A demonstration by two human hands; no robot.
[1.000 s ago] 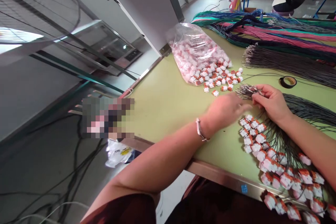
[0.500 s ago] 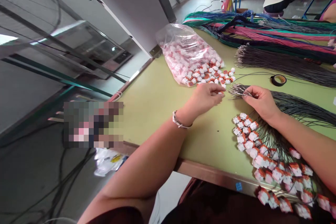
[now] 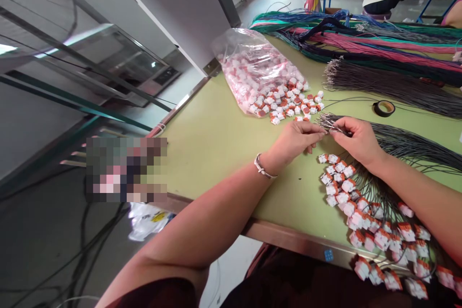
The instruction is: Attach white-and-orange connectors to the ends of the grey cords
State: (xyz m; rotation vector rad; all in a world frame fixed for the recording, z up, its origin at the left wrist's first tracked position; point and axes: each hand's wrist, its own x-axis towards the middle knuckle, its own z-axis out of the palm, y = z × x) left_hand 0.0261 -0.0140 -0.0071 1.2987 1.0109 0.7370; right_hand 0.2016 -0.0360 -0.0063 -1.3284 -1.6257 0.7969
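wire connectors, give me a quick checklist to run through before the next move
1. Right hand gripping dark wires near their tips: ok
2. Connector in the left hand: cannot tell, fingers hide it
3. Loose connectors at the mouth of the plastic bag, near the left hand: ok
4. Tape roll apart from both hands: ok
5. Wired connectors all well inside the table's front edge: not ok, the nearest overlap it in view

Blk wires [image 3: 407, 144] partly out of view (R edge)
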